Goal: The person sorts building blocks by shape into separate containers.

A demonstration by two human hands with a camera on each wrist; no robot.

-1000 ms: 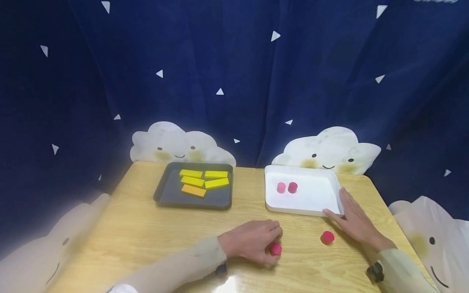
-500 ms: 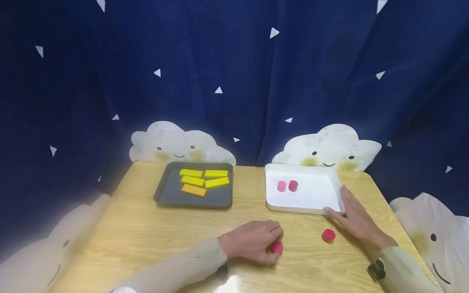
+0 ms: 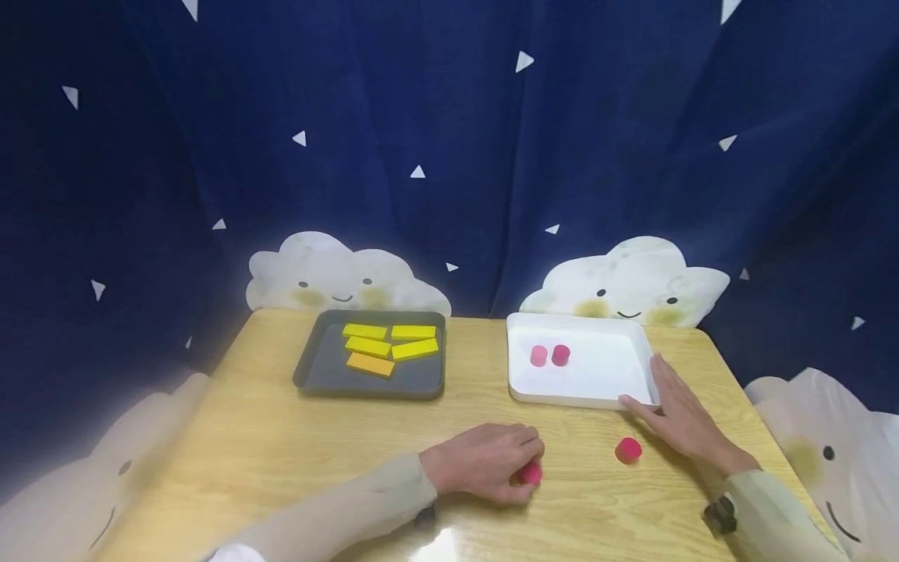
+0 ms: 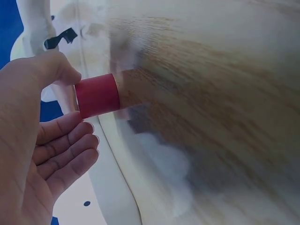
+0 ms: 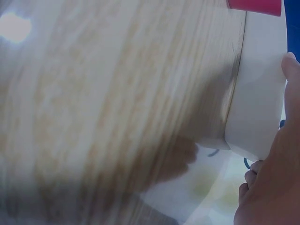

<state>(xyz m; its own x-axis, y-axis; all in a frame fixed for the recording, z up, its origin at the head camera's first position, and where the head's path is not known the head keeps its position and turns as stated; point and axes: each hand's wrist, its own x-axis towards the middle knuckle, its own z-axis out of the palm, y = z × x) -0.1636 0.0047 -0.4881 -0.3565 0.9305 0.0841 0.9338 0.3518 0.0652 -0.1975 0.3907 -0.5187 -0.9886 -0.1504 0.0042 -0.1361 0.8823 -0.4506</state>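
On the table in front of the white tray [image 3: 562, 401], my left hand [image 3: 481, 462] pinches a pinkish-red cylinder block [image 4: 98, 95]. Thumb and index finger meet its upper end, and the block stands on the wood in the left wrist view. My right hand [image 3: 684, 417] rests at the tray's front right corner, thumb on the front rim and straight fingers along the right side. Between the hands, just before the tray, stands another red cylinder block [image 3: 628, 450]. Inside the tray are a light pink cylinder [image 3: 538, 356] and a darker pink cylinder [image 3: 560, 355].
A dark grey tray [image 3: 319, 367] stands at the back left. It holds several yellow blocks [image 3: 414, 349] and one orange block [image 3: 371, 364], all lying flat. A dark blue curtain [image 3: 365, 156] with cloud faces hangs behind and beside the wooden table [image 3: 267, 437].
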